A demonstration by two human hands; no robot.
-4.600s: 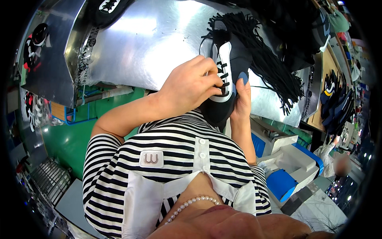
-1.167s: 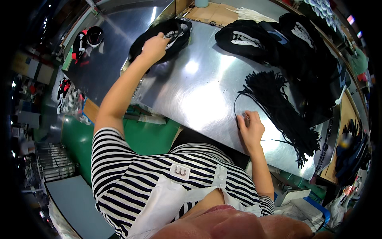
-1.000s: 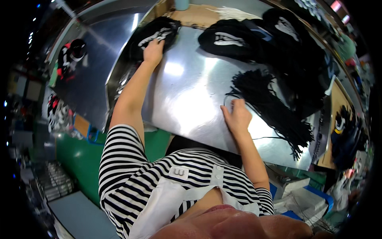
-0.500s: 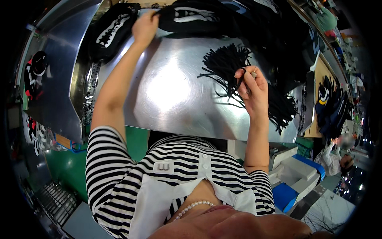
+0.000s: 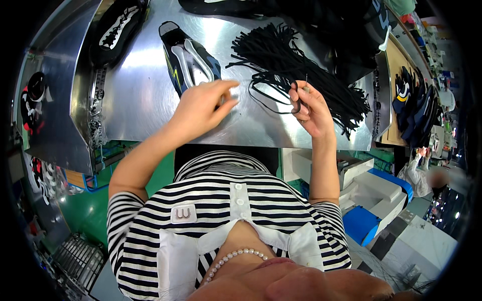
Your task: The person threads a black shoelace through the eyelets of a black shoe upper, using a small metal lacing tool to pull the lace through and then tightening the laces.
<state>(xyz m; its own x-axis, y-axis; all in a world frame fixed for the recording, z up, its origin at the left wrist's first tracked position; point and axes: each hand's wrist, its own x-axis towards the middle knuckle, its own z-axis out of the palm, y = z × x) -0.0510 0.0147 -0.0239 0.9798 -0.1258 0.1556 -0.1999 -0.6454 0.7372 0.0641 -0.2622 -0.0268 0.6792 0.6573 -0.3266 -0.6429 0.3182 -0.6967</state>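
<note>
A dark shoe upper with a yellow zigzag and a white-edged opening lies on the metal table. My left hand is over its near end, thumb and fingertips apart, with nothing visible between them. It hides part of the upper. My right hand pinches a black shoelace, which loops out to the left over the table. A small, thin metal tool also shows at those fingers; its kind is unclear. Behind and beside this hand lies a thick bundle of black laces.
At the left edge of the metal table lies another black shoe upper with white lacing. More dark uppers are piled along the far side. Beyond the right edge a wooden tray holds dark pieces. A person works far right.
My left hand has come back from the far uppers towards me, and one upper now lies on the near table. A lace now loops out from my right hand.
</note>
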